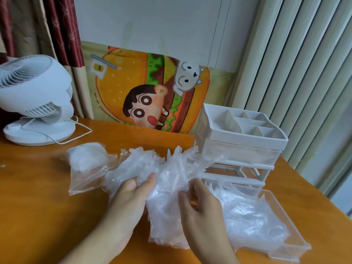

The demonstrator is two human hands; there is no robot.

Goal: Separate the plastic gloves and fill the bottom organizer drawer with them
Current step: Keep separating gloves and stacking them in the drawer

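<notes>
I see L hand [131, 189] & R hand [198, 202] fingers pinching gloves [167, 180] above table [47, 216]; drawer [282, 212] pulled out at right edge, holding gloves.

We held glove bunch [163, 180] in left hand [131, 197] and right hand [202, 210], beside pulled-out bottom drawer [282, 212] with gloves inside.

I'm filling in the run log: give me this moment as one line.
step: separating gloves | left hand: grips glove bundle | right hand: pinches same bundle | bottom drawer: pulled out, holds gloves
</notes>
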